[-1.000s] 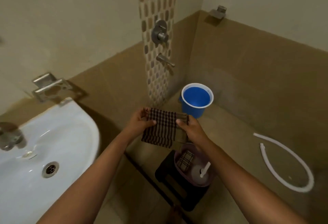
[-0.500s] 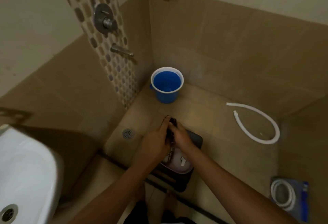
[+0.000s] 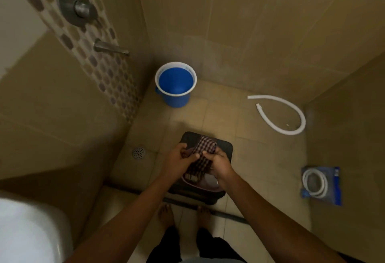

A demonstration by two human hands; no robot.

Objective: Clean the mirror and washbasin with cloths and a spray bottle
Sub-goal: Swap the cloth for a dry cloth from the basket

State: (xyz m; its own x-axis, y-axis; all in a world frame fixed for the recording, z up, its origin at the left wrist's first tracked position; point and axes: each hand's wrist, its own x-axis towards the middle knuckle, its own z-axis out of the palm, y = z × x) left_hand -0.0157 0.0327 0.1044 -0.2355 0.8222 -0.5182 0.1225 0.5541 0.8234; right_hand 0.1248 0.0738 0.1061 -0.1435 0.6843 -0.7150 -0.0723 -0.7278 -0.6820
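A dark checked cloth (image 3: 203, 155) is bunched between both hands above a purple tub (image 3: 200, 185) that stands on a black stool (image 3: 225, 148). My left hand (image 3: 179, 161) grips the cloth's left side and my right hand (image 3: 218, 164) grips its right side, fingers curled round it. The white washbasin (image 3: 29, 233) shows only as a blurred rim at the lower left. The mirror and the spray bottle are out of sight.
A blue bucket (image 3: 176, 84) stands in the far corner under the wall tap (image 3: 110, 48). A floor drain (image 3: 139, 152) lies left of the stool. A loose white hose (image 3: 281, 114) lies on the floor at right, with a packaged hose (image 3: 320, 185) nearer.
The view swung down and right, away from the washbasin. The cloth, held spread out a second ago, is now bunched in both hands low over the tub.
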